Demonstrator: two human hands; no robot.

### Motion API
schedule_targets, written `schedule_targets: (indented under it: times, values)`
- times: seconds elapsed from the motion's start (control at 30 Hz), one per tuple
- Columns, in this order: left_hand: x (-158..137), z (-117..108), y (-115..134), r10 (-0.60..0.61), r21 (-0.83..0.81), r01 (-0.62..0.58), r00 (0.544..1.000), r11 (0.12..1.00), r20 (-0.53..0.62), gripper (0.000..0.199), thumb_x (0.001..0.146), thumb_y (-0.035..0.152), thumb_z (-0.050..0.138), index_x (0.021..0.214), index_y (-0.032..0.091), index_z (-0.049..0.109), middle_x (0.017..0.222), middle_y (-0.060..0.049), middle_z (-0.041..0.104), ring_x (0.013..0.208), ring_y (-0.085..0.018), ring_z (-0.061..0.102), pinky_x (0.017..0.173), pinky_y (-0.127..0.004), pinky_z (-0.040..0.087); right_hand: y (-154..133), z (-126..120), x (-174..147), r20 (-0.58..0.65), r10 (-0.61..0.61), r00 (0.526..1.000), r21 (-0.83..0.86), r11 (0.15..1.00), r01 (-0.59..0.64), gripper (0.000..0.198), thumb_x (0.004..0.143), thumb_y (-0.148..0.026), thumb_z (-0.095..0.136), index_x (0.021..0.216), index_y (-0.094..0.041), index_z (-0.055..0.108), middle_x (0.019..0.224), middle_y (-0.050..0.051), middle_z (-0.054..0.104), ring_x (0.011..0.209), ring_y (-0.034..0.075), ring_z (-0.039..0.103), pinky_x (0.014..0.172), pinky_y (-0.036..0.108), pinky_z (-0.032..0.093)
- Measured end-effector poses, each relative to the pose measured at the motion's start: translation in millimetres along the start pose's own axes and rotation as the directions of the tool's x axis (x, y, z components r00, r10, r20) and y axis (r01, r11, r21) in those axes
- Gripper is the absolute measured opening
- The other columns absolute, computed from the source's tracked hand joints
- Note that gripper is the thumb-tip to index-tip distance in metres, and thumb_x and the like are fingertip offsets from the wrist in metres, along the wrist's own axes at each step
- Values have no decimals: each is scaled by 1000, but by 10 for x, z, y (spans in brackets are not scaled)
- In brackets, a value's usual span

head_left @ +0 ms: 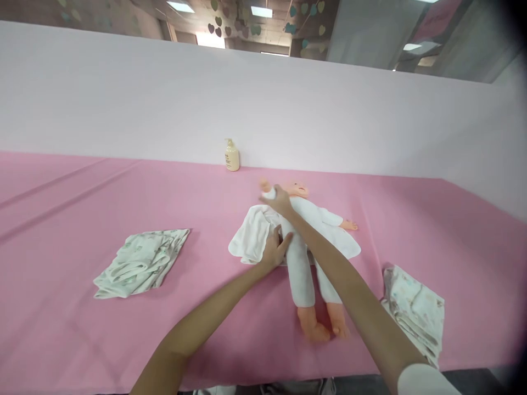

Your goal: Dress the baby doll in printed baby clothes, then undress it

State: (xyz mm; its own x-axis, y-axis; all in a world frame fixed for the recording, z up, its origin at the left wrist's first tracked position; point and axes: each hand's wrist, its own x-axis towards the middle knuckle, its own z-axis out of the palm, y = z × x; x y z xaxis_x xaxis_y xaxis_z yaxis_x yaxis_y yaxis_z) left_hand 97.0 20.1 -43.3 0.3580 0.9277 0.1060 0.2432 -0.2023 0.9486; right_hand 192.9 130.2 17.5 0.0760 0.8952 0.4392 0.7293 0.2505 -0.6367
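Note:
A baby doll (299,274) in a white outfit lies face up on the pink surface (214,323), its bare feet toward me. My right hand (280,202) is closed around the doll's arm on the left side, near the white cuff; the doll's small hand shows blurred beyond it. Against the doll's side rests my left hand (275,248), thumb and forefinger apart, touching a rumpled white cloth (251,233). Some of its fingers are hard to see. This cloth spreads beside the doll, and more white fabric (348,244) lies flat on its other side.
A folded patterned cloth (142,263) lies to the left, and another folded print cloth (415,307) sits at the right near the front edge. A cream pump bottle (232,156) stands by the white back wall (164,104). Above the wall is a reflective glass panel (362,33).

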Motion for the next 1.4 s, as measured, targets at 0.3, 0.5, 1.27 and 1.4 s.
schedule_targets:
  times: [0.3,0.5,1.27,1.4]
  values:
    - [688,-621,-7,72,756,204,946,622,-315,69,85,54,49,130,3,43,118,-28,55,114,-40,49,89,-49,39,6,-20,-122,-215,191,958,354,929,-106,27,73,-37,60,88,-19,48,82,1,58,78,18,55,78,30,47]
    - [838,-617,-60,-136,805,280,960,523,-245,65,80,31,59,135,8,34,118,-22,58,114,-33,53,92,-42,41,41,5,-212,-379,-103,920,20,993,120,43,81,-35,52,117,-14,43,114,16,56,111,26,52,97,41,41]
    - [643,-1404,460,81,682,-15,995,731,-65,56,68,13,61,123,19,56,104,-6,67,92,-20,63,80,-27,49,-288,319,-488,278,-161,947,-661,683,310,22,93,-8,34,104,-9,53,96,16,57,90,27,52,82,39,40]
    - [593,-1263,571,158,739,-73,986,670,-45,53,73,19,60,125,21,55,112,-7,65,104,-25,60,87,-33,48,-291,386,-477,238,-111,965,-672,699,246,28,92,-7,31,109,-8,54,98,19,58,94,28,53,88,45,40]
